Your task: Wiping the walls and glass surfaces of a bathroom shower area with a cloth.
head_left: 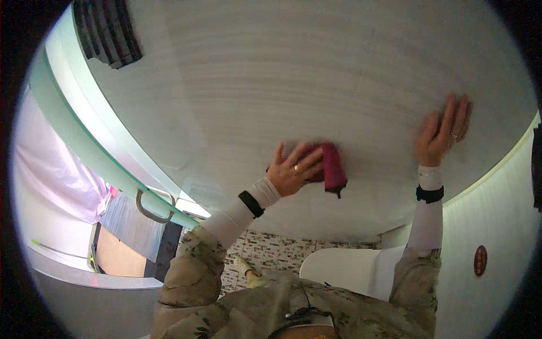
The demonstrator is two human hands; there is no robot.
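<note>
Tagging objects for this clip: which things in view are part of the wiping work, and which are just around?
In use:
left hand pressing the dark red cloth
right hand flat on the pale wall panel

Just around:
metal handle on glass door
white seat
vent

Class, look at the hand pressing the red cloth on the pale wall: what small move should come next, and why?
Probably slide the left hand and its cloth sideways toward the right hand. The cloth is pressed flat on the wall, the right hand rests open on it further along, and the strip between them is not yet covered.
</note>
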